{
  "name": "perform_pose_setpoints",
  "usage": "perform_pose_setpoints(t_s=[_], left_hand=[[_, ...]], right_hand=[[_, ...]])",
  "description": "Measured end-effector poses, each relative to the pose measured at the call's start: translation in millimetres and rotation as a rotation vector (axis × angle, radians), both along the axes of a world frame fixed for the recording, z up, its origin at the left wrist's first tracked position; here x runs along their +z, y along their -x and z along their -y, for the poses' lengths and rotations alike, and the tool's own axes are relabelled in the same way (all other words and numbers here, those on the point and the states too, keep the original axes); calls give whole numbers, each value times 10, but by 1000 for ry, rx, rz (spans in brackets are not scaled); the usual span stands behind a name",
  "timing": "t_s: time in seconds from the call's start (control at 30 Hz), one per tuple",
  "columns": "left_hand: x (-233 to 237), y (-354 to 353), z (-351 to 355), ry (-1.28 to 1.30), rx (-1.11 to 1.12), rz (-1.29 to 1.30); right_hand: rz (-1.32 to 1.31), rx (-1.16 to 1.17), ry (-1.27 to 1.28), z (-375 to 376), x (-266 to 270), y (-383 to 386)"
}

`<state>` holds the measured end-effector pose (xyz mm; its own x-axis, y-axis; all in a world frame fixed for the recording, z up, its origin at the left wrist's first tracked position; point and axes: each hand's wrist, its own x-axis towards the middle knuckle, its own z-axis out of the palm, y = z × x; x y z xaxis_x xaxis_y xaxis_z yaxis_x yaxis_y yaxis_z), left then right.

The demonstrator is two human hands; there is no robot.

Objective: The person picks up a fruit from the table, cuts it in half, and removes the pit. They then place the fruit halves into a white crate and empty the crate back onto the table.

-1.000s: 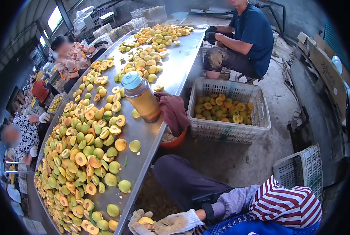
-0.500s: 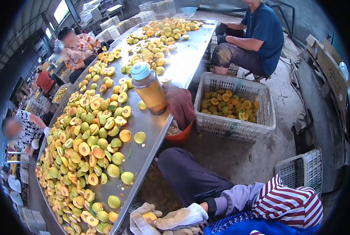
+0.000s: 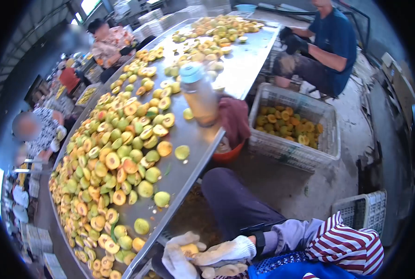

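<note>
Two gloved hands are positioned at the lower edge of the view, beside the near edge of the metal table (image 3: 195, 156). One piece of fruit (image 3: 189, 250) is gripped by the left hand (image 3: 178, 256), whose fingers are closed around it. The fruit is seated between the fingers of that glove, with an orange-yellow surface exposed toward the camera. The right hand (image 3: 223, 256) is placed against the right side of the grip, its fingers directed toward the fruit. The underside of the right-hand grip is hidden; whether anything is clasped there cannot be told.

A large pile of cut fruit (image 3: 106, 173) is spread over the table, to the upper left of the hands and well apart from the held fruit. A bottle (image 3: 201, 102) with a blue lid is stood upright on the table, and a dark red cloth (image 3: 235, 118) is draped beside it, above a red container (image 3: 229, 155). A white crate (image 3: 286, 156) partly filled with fruit is located on the floor beyond the cloth. A co-worker in a dark shirt (image 3: 336, 51) is seated behind that crate.
</note>
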<state>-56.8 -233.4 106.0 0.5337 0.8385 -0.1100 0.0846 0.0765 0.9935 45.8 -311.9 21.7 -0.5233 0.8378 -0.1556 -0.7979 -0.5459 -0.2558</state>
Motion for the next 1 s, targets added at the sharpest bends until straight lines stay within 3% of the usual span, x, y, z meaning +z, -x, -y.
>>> perform_pose_setpoints(t_s=[0.03, 0.07, 0.2, 0.27, 0.4, 0.53, 0.63, 0.73, 0.77, 0.9, 0.93, 1.0], left_hand=[[-131, 21, -51, -87, 1, 90], [-269, 38, -83, -171, 4, 169], [-256, -62, 13, -238, 53, 345], [-219, -43, 65, 29, 42, 441], [-327, -50, 39, 524, 127, 671], [-314, 13, -12, 637, 117, 641], [-295, 75, -46, 661, 92, 621], [-447, 75, -148, 1152, 14, 977], [-458, 109, -171, 985, 102, 604], [-270, 308, -279, 359, 394, 324], [-300, 518, -330, 218, 410, 314], [-327, 1015, -470, -173, 500, -270]], right_hand=[[295, 320, 65, -6, 442, -274], [316, 280, 41, 6, 532, -302], [-120, 163, -80, 38, 353, -254], [-250, 112, -118, 55, 260, -209], [-173, 141, -73, 44, 250, -235], [71, 72, 25, -13, 386, -184], [12, 123, -43, 7, 235, -127], [-9, 235, -137, 36, -37, -22], [-18, 255, -143, 19, -13, -68], [-95, 242, -166, -60, 150, -286], [79, 203, -111, -32, 69, -289], [294, 261, -89, -97, 285, -411]])
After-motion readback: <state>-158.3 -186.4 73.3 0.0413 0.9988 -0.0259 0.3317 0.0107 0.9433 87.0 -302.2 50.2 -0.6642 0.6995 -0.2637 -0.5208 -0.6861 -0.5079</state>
